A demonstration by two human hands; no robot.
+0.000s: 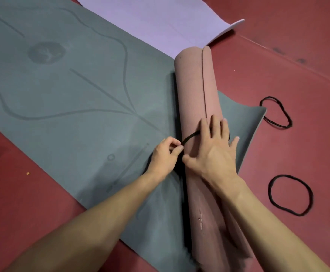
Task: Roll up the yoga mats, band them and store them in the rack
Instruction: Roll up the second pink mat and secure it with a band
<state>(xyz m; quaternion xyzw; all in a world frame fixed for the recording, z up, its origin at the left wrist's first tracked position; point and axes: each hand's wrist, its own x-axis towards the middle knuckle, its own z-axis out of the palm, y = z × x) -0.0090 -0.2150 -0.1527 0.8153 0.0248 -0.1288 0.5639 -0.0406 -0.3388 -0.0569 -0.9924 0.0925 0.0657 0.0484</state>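
Three yoga mats: one rolled dusty-pink foam mat (193, 91), one flat grey-green rubber mat (71, 91) with printed lines, one flat lilac foam mat (160, 22). Three black elastic loops: one stretched band (189, 137) on the pink roll, and two lying slack on the dark red floor (278, 55) to the right, a far loose band (289, 119) and a near loose band (270, 191). Two bare hands.

Left hand (164, 156) curled, thumb and forefinger pinching the stretched band at the roll's left flank, band taut from the pinch up over the top. Right hand (217, 146) flat on the crest of the roll, fingers spread and pressing down, thumb splayed toward the left hand, band passing under those fingers. Both forearms reaching in from the bottom edge, the right one lying along the roll.

Pink roll lying crosswise on the right end of the grey-green mat. Far end over the corner of the lilac mat, near end running out of view at the bottom with a ragged, torn edge. Outer seam of the roll facing up along its length. Right end of the grey-green mat curling up off the floor, far loose band just beside that raised edge; touching or not, cannot tell. Near end of the lilac mat also lifted in a curl. Near loose band well apart from the mats. Open red floor right of the roll around both loose bands, more at lower left beside the grey-green mat.
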